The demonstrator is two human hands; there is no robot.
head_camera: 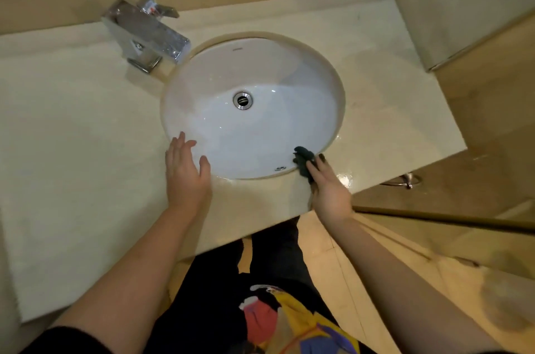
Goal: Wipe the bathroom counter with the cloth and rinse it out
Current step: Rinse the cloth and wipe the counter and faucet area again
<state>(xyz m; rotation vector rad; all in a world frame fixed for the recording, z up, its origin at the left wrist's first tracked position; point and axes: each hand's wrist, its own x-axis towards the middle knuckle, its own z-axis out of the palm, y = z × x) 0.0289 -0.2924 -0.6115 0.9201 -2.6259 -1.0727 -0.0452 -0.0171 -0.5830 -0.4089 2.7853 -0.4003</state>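
A dark green cloth [302, 159] lies bunched on the cream stone counter [81, 133] at the near right rim of the round white sink [304, 84]. My right hand [328, 187] lies on the cloth with straight fingers, pressing it to the counter. Most of the cloth is hidden under that hand. My left hand [185, 170] hovers flat at the sink's near left rim, fingers spread and holding nothing.
A square chrome faucet [147, 31] stands at the back left of the sink, its spout over the basin. The drain [242, 100] sits mid-basin. Walls close the back and right. The counter's front edge runs just below my hands; wet patches shine at the right corner.
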